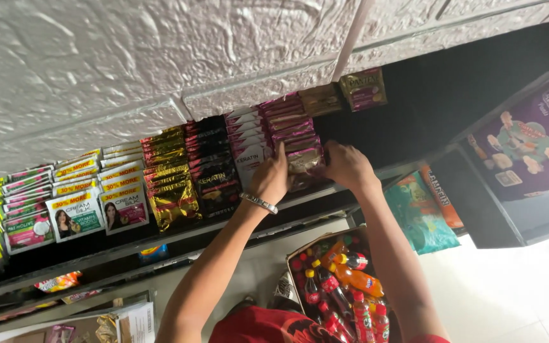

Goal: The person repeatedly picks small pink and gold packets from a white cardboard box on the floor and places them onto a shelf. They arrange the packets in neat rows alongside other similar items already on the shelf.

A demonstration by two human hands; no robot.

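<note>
Both my hands are raised to a dark shelf lined with rows of small sachets. My left hand, with a silver bracelet at the wrist, and my right hand together grip a stack of purple and gold sachets at the end of the row. Left of that stack stand white sachets, black sachets and gold sachets. The shelf to the right of my hands is dark and bare, with two loose gold-brown packs at its back.
More sachet rows in white, pink and green run to the left. A cardboard box of soft-drink bottles sits below my arms. Snack bags and a purple carton stand at right. A white textured wall is behind.
</note>
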